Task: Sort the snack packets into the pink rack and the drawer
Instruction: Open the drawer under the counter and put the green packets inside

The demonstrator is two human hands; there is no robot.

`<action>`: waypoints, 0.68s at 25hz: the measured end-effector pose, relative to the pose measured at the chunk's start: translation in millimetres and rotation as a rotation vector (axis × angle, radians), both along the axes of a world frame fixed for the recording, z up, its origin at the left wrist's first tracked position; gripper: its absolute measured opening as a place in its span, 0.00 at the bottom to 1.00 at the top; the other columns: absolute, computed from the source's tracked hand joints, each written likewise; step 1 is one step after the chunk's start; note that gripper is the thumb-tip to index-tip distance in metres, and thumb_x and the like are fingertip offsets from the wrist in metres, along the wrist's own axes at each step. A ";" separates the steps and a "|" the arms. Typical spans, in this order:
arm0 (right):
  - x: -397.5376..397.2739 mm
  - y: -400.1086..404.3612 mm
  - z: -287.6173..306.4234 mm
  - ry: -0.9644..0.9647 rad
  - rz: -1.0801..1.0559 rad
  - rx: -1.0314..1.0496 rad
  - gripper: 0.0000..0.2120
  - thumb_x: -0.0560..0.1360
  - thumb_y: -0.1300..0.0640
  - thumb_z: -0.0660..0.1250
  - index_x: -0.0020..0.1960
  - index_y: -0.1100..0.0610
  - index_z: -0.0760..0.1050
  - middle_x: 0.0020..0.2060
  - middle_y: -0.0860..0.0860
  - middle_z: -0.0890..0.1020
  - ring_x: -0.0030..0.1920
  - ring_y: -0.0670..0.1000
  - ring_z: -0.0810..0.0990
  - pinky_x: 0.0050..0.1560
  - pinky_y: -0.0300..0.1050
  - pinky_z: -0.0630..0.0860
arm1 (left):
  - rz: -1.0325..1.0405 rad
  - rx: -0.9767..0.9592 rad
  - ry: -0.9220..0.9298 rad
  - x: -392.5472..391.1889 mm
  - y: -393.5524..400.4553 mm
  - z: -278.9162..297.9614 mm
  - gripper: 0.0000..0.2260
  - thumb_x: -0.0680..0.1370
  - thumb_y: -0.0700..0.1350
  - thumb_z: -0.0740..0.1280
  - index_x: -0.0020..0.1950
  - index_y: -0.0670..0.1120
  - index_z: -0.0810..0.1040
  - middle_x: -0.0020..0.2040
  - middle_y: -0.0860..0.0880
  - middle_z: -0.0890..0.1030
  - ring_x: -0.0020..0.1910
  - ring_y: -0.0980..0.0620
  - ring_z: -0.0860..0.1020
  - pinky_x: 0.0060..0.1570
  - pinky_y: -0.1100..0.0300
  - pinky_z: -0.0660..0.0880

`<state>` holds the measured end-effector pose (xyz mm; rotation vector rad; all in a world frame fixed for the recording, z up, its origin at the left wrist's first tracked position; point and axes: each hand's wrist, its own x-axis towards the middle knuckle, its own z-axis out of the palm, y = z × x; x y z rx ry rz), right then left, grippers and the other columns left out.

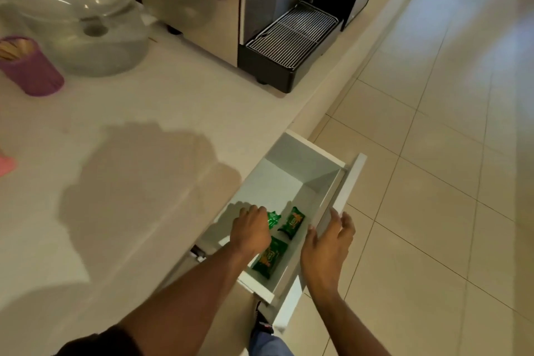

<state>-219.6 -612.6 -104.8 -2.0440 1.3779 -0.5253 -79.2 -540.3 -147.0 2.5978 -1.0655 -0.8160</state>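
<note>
Nearest the person, a white drawer (291,182) stands pulled out from under the countertop (144,130). The right hand (328,246) grips the drawer's front panel at its top edge, thumb on the inner face and fingers wrapped over the outer face. The left hand (252,230) reaches down inside the drawer, knuckles up, fingers curled onto a green snack packet (274,218); most of that packet is hidden under the hand, so whether it is pinched or merely touched cannot be told.

Two more green packets lie flat on the drawer floor. One packet (268,259) lies just beside the left wrist, near the drawer's near wall. The other packet (292,222) lies between the two hands, close to the front panel.

Further off, at the left edge of the countertop, a small pink corner (5,163) shows; what it belongs to cannot be told. Beyond it stand a purple cup (31,69) holding wooden sticks, a clear plastic container (72,14), and a steel machine with a black drip tray (289,49). Tiled floor (433,124) lies to the right.
</note>
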 end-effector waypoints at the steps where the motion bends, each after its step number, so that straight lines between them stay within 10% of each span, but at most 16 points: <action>1: -0.9 -1.3 -4.1 -0.014 0.010 0.023 0.27 0.80 0.59 0.64 0.76 0.56 0.59 0.76 0.54 0.56 0.75 0.57 0.61 0.71 0.60 0.68 | 0.018 0.059 0.011 1.7 -7.8 -11.0 0.17 0.77 0.40 0.66 0.66 0.45 0.73 0.64 0.45 0.75 0.64 0.44 0.72 0.58 0.51 0.75; 17: -8.2 -9.1 -27.6 -0.119 0.038 0.066 0.27 0.82 0.53 0.60 0.77 0.50 0.54 0.75 0.47 0.53 0.74 0.52 0.61 0.69 0.57 0.70 | 0.127 0.322 0.127 11.3 -52.3 -95.4 0.35 0.76 0.39 0.70 0.79 0.44 0.57 0.74 0.42 0.68 0.71 0.42 0.68 0.66 0.51 0.70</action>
